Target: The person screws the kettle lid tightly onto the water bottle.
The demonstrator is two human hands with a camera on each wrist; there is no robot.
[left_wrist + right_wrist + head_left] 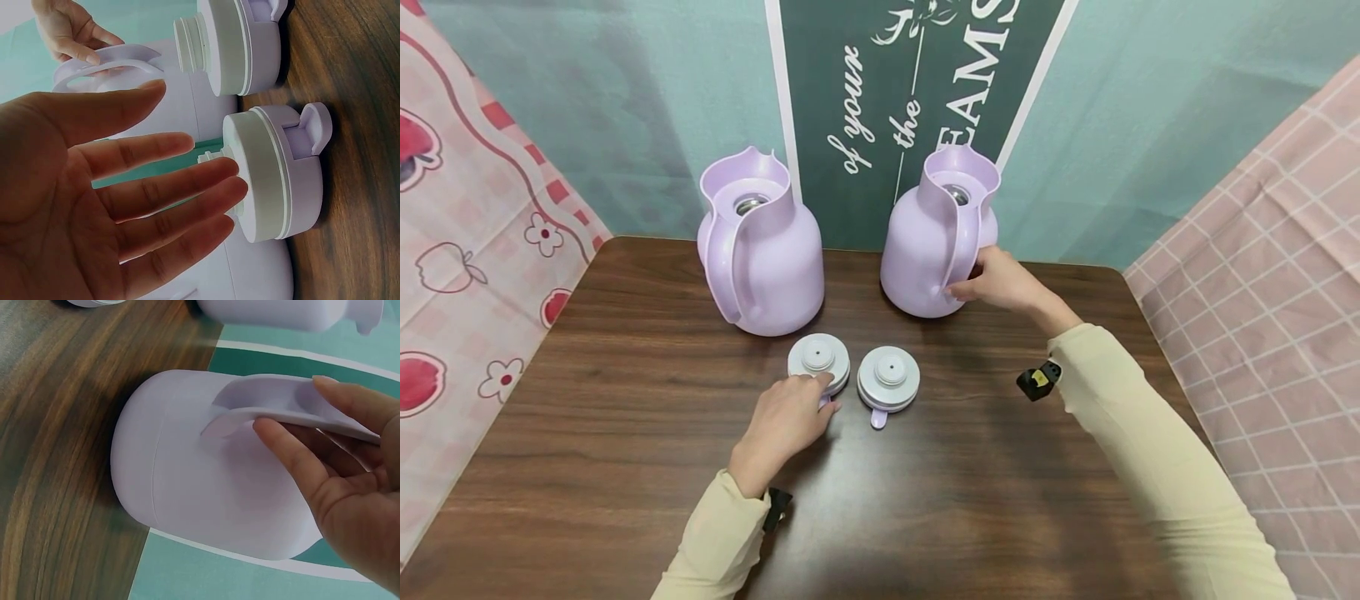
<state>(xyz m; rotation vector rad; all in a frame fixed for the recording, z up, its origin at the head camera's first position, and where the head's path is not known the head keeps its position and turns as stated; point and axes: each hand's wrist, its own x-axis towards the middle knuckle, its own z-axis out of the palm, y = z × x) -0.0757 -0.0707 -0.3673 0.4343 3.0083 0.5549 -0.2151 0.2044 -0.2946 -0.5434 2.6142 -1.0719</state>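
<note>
Two lavender thermos jugs stand upright at the back of the table, both with no lid on: the left jug (782, 267) and the right jug (917, 250). My right hand (1000, 279) holds the right jug's handle (250, 394), thumb on one side and fingers on the other. In front of the jugs lie two white-and-lavender lids, upside down with their threaded stoppers upward. Over the left lid (817, 354) is my left hand (786, 417), its fingers extended and spread; whether they touch it I cannot tell. Beside it lies the right lid (889, 379).
The dark wooden table (1000, 483) ends at a teal cloth backdrop (625, 108) with a dark printed panel. Pink patterned cloth (490, 275) hangs at the left, and pink checked cloth (1270, 250) at the right. Each wrist wears a small black camera (1039, 381).
</note>
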